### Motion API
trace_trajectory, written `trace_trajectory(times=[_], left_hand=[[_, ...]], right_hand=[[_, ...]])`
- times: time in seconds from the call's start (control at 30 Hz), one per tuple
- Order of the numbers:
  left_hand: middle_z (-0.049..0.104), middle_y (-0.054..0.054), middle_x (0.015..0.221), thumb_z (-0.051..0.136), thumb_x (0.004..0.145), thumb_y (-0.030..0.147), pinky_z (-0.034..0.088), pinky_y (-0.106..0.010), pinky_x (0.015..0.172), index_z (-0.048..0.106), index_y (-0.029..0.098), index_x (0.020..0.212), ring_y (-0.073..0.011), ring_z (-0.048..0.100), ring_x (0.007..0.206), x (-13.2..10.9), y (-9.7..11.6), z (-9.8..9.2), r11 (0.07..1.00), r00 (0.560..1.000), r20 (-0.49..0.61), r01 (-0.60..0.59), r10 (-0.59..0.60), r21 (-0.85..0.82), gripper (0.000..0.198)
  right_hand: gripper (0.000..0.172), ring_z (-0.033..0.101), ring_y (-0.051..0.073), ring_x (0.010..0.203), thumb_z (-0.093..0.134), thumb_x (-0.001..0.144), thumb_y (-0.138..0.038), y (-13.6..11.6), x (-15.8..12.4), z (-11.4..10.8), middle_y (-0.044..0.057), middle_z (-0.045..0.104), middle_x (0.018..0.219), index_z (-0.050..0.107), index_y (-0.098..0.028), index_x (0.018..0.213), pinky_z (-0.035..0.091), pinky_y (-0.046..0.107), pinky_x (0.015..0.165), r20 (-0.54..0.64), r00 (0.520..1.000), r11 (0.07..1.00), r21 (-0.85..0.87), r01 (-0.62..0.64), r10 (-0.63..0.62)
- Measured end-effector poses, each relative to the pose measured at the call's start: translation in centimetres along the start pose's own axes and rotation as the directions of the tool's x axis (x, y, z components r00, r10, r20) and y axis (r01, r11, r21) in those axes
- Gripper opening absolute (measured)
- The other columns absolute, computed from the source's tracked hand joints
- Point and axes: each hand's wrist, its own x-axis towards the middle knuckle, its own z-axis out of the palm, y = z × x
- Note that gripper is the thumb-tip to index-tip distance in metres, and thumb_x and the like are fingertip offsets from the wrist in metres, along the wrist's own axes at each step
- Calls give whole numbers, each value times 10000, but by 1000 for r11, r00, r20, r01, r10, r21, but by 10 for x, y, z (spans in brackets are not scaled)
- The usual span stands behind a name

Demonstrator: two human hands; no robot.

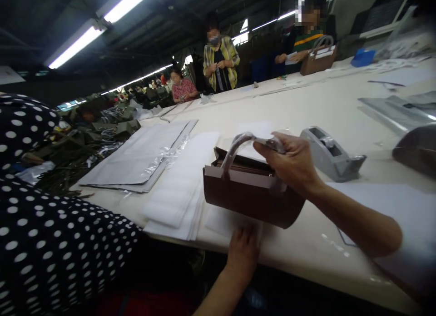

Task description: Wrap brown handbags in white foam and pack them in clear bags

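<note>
My right hand [289, 159] is closed around one wrapped handle of a brown handbag [252, 198]. The bag is tilted above the near side of the table, with its top open toward me and a white strip along its upper edge. Its other handle [235, 147] arches free, in clear wrapping. Below the bag, my left hand [243, 250] is at the table's front edge, fingers curled on a white foam sheet [221, 223]. The bag's shadow partly obscures those fingertips.
White foam sheets [180, 193] and a stack of grey plastic bags [136, 157] lie to the left. A grey tape dispenser [330, 152] stands right of the bag. A person in polka dots [51, 229] is close on my left. Co-workers stand across the table [272, 107].
</note>
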Motion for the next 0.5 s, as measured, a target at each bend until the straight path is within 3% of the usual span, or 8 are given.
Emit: trace_trajectory(times=[0.13,0.23,0.37,0.5], left_hand=[[580,-105,1096,454,778,87,471,-379,796,549,137,1117,-223,513,900,-7,-5,11,999,996,-88,-29,24,-46,356],[591,-109,1056,441,760,70,471,-413,792,551,150,1122,-238,510,901,-8,-6,18,995,990,-138,-31,18,-92,386],[576,-108,1086,507,726,138,465,-439,825,528,147,1157,-258,490,947,-10,-12,17,983,986,-164,-63,34,-175,431],[556,-97,1110,582,731,319,466,-419,842,485,170,1199,-251,479,970,-13,-19,7,954,988,-149,-81,39,-289,500]], right_hand=[[368,263,62,525,544,779,-349,3,-4,31,-43,267,545,338,-157,542,217,195,475,70,997,1000,-7,28,-28],[361,272,58,511,531,778,-371,4,-8,48,-49,280,520,359,-154,547,215,185,467,194,980,997,-52,56,-45],[359,264,51,484,530,779,-364,-1,-11,58,-57,289,487,359,-152,544,210,177,452,314,945,984,-121,131,-88],[349,249,53,476,545,772,-356,-4,-13,60,-57,276,486,364,-155,552,200,182,440,273,961,965,-238,115,-47]])
